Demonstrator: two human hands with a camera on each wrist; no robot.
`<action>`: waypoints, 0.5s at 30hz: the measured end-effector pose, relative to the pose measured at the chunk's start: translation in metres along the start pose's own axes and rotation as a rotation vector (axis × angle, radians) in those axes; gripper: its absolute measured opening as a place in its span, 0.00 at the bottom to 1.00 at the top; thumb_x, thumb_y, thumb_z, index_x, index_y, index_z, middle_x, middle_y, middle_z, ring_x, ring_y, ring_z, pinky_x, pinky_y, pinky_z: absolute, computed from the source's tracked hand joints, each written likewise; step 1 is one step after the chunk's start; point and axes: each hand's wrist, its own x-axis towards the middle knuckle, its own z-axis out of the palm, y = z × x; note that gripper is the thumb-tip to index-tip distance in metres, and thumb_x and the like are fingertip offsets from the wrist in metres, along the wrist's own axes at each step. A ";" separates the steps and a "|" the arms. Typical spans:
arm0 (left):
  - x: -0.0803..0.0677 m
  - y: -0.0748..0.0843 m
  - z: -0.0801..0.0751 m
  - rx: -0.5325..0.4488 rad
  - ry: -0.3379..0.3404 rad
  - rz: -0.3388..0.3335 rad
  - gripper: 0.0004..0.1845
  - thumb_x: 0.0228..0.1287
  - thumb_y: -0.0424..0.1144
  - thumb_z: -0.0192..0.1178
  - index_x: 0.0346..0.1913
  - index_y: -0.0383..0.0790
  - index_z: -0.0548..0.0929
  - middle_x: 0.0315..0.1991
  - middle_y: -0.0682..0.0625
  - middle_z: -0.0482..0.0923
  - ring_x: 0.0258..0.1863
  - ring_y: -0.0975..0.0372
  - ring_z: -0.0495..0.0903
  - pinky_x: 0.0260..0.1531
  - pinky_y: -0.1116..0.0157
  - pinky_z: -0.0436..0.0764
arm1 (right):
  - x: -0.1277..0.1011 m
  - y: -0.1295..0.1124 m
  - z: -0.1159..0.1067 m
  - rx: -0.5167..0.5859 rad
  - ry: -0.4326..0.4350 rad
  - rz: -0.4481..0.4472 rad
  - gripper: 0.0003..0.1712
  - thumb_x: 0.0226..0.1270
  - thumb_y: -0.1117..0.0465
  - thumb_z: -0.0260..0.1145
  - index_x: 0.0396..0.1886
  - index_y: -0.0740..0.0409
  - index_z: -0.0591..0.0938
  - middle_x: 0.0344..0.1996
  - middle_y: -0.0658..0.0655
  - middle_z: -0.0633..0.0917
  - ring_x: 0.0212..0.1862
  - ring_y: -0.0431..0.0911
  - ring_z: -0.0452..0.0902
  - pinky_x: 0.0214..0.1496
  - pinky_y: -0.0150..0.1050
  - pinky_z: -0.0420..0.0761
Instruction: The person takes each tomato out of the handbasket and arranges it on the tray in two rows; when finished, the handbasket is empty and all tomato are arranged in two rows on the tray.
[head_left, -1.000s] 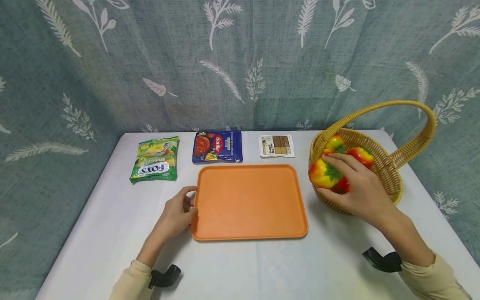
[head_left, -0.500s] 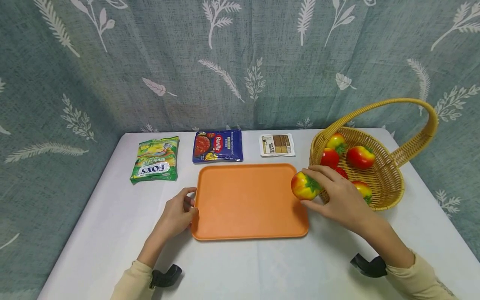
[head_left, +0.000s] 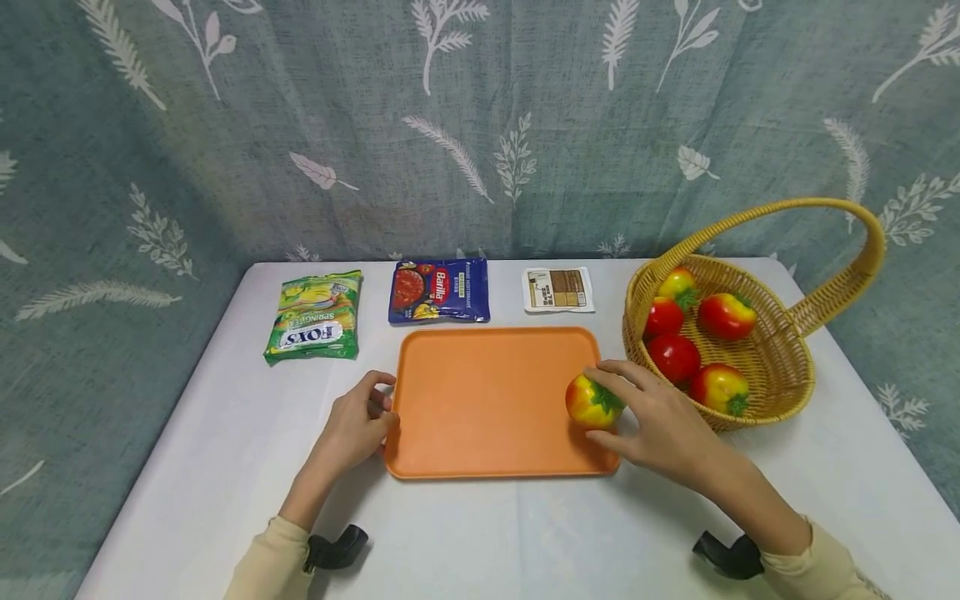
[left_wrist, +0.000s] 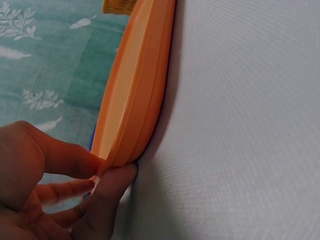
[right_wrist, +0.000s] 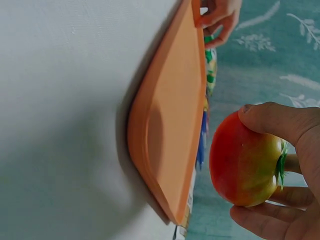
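My right hand grips a red-and-yellow tomato with a green leafy top, thumb on one side and fingers on the other. In the right wrist view the tomato hangs above the right part of the orange tray, apart from it, with a shadow on the tray below. My left hand pinches the left rim of the tray, which lies flat on the white table. The left wrist view has the thumb and a finger on the rim of the tray.
At the right stands a wicker basket with a tall handle, holding several red and yellow tomatoes. Behind the tray lie a blue Barilla pouch and a small white-and-brown packet. A green Fox's bag lies back left.
My right hand has carried the tomato out of the basket, leftward and toward me, over the tray's right part. My left hand has stayed at the tray's rim.
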 end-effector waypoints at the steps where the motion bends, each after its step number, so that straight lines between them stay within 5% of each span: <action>1: 0.000 0.000 0.000 0.001 0.001 -0.002 0.24 0.59 0.26 0.59 0.59 0.37 0.72 0.40 0.43 0.75 0.30 0.56 0.78 0.19 0.62 0.81 | -0.001 0.000 0.001 -0.001 -0.002 -0.002 0.44 0.45 0.51 0.84 0.64 0.54 0.78 0.59 0.58 0.78 0.57 0.53 0.76 0.52 0.54 0.81; 15: -0.002 -0.001 0.002 -0.006 0.033 0.008 0.21 0.58 0.27 0.59 0.56 0.37 0.74 0.38 0.43 0.75 0.27 0.57 0.77 0.17 0.62 0.81 | -0.013 0.000 0.013 0.001 -0.009 -0.007 0.44 0.43 0.52 0.85 0.63 0.56 0.79 0.58 0.58 0.79 0.53 0.52 0.79 0.52 0.52 0.81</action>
